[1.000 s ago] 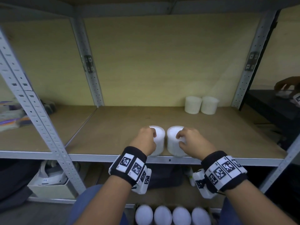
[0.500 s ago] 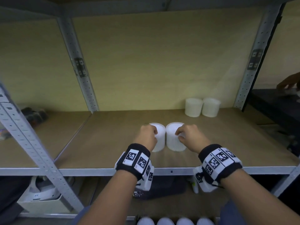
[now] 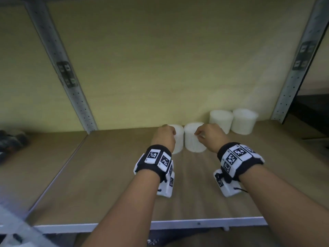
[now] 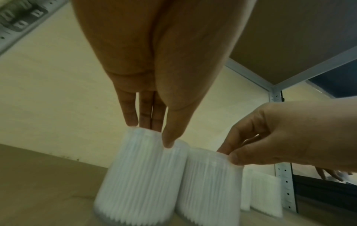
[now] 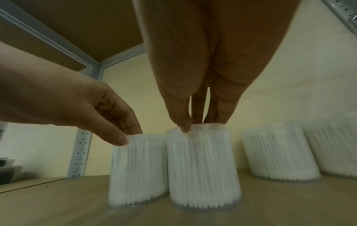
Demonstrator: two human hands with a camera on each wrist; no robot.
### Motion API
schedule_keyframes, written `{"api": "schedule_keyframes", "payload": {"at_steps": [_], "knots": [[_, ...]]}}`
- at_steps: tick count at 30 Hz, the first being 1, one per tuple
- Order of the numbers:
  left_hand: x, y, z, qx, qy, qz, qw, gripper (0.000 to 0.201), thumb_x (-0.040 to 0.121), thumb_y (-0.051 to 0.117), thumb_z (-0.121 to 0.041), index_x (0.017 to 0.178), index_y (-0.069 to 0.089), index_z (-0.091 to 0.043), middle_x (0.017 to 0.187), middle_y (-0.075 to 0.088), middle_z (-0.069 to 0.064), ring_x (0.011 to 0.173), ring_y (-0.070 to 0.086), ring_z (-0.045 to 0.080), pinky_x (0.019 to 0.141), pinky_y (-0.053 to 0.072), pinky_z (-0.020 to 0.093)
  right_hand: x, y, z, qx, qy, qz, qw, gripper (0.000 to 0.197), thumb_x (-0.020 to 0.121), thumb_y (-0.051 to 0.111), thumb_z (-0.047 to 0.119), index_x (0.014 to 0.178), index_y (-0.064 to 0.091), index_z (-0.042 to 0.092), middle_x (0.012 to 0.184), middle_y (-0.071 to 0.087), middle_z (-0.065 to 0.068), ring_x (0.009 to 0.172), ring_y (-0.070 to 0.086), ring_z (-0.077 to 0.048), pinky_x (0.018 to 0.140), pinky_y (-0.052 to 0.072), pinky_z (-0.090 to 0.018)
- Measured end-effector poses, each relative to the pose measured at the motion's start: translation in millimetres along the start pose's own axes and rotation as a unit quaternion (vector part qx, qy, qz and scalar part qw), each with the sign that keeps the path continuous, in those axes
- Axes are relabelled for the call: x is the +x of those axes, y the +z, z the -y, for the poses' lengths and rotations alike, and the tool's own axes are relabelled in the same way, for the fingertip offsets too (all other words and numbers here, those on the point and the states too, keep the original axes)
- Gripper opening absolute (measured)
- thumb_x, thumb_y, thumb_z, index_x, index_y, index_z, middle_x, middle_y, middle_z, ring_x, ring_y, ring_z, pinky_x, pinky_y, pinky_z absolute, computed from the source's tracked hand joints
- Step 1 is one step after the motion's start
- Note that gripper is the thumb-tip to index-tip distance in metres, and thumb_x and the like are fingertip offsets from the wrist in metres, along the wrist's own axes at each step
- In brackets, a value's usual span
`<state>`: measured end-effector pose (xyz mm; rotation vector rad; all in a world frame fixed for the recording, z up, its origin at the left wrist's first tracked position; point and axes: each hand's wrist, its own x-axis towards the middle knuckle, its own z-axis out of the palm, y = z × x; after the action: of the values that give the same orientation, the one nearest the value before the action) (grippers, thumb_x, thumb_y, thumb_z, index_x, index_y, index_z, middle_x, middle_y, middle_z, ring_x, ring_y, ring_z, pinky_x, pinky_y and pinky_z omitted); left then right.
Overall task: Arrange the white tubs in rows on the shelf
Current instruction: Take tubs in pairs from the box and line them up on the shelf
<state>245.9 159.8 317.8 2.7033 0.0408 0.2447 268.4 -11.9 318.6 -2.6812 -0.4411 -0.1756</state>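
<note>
Two white ribbed tubs stand side by side on the wooden shelf board, a little in front of the back wall. My left hand pinches the top rim of the left tub with thumb and fingertips. My right hand pinches the rim of the right tub the same way. Two more tubs stand touching each other against the wall at the back right, just right of my right hand.
Grey perforated uprights frame this bay. The metal front rail runs below my forearms. Dark objects lie on the neighbouring bay at the left. Another shelf board hangs overhead.
Both hands have carried their tubs from near the front rail deep toward the back wall, close to the two tubs standing there. The grips are unchanged.
</note>
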Motion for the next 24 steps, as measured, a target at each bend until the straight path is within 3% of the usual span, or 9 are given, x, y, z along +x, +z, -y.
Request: {"api": "schedule_keyframes", "payload": {"at_steps": [14,19,24], "knots": [[87,28,-1,0.007,0.026,-0.015,1.000,0.034,0.093,0.049,-0.005,0.124,0.061,-0.009,0.128,0.056,0.012,0.121,0.050,0.026,0.098,0.039,0.030,76,12,-36,0.018,0.004,-0.037,0.999,0.026,0.092,0.054,0.008,0.113,0.069,0.007,0.120,0.066,-0.011,0.111,0.061,-0.027,0.099,0.046,-0.033],[94,31,0,0.005,0.027,-0.020,0.999,0.031,0.092,0.052,-0.008,0.122,0.062,-0.009,0.128,0.056,0.011,0.121,0.049,0.026,0.099,0.039,0.030,81,12,-39,0.018,0.012,-0.033,0.999,0.027,0.094,0.052,0.009,0.116,0.067,0.007,0.122,0.065,-0.011,0.113,0.060,-0.026,0.098,0.043,-0.029],[91,17,3,-0.002,0.045,0.014,0.999,0.034,0.091,0.058,-0.020,0.124,0.057,-0.012,0.132,0.053,0.008,0.125,0.047,0.024,0.101,0.038,0.032,68,9,-38,0.022,0.018,-0.023,0.999,0.035,0.094,0.050,0.012,0.128,0.057,0.008,0.129,0.059,-0.012,0.115,0.057,-0.025,0.098,0.041,-0.028]]}}
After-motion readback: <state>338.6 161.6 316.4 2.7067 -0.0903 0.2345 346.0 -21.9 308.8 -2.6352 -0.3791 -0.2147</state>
